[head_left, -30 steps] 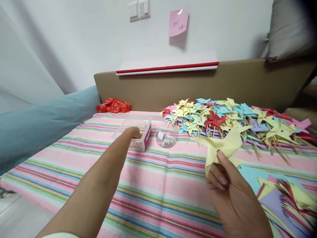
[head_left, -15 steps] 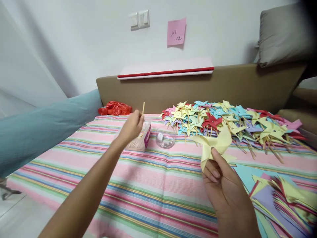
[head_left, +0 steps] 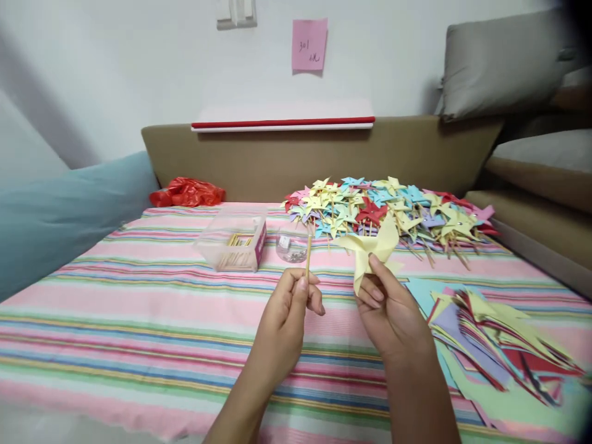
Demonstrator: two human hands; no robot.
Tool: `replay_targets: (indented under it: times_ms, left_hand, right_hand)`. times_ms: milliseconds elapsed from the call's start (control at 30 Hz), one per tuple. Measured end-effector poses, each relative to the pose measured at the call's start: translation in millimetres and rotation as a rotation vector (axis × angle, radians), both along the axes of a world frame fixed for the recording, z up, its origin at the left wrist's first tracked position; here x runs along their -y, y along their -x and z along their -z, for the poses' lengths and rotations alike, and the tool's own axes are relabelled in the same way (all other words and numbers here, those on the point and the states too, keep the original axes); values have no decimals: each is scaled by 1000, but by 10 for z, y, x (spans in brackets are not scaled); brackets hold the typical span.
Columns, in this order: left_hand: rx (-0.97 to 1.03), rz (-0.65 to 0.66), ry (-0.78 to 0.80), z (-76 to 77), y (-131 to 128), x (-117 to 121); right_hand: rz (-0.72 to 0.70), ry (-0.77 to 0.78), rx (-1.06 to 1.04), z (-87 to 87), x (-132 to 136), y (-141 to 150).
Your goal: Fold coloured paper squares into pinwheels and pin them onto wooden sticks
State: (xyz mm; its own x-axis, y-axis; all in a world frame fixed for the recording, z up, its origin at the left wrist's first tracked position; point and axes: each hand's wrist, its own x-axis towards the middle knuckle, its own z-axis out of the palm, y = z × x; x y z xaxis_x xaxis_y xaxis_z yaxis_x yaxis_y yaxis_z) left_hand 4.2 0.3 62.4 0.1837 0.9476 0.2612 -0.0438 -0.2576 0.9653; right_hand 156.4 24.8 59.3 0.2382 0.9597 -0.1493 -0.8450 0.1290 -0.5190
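Observation:
Between thumb and fingers, my left hand (head_left: 289, 308) holds a thin wooden stick (head_left: 308, 256) upright. A pale yellow paper pinwheel (head_left: 379, 250) is pinched at its centre by my right hand (head_left: 386, 302), thumb on the front and fingers behind. The stick and the pinwheel are apart, side by side. Beyond my left hand stand a clear plastic box (head_left: 210, 243) with several sticks inside and a round clear container (head_left: 287, 253) with small metal pieces in it.
Many finished pinwheels (head_left: 372, 211) on sticks lie at the back right. Stacks of coloured paper (head_left: 462, 333) lie at the right front. A red plastic bag (head_left: 189, 192) sits at the back left. Everything rests on a striped cloth (head_left: 139, 302) before a brown backrest (head_left: 277, 160).
My left hand has come back from over the plastic box with the stick, now close to my right hand. My right hand still holds the pinwheel. The view has shifted to the right.

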Motion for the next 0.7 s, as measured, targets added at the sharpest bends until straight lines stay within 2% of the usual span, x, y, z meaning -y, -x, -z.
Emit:
replay_targets:
  times_ms: [200, 333, 433, 567, 700]
  left_hand:
    - [-65, -11, -79, 271, -145, -144]
    - [-90, -40, -145, 401, -178, -232]
    - [-98, -67, -198, 440, -168, -246]
    - [-100, -99, -221, 442, -118, -209]
    - [-95, -123, -310, 438, -61, -154]
  right_hand:
    - [-18, -67, -55, 190, -50, -81]
    - [-115, -156, 103, 259, -27, -69]
    - [-193, -293, 305, 273, -25, -49]
    - [-197, -478, 535, 236, -10, -42]
    - [-175, -556, 606, 174, 69, 8]
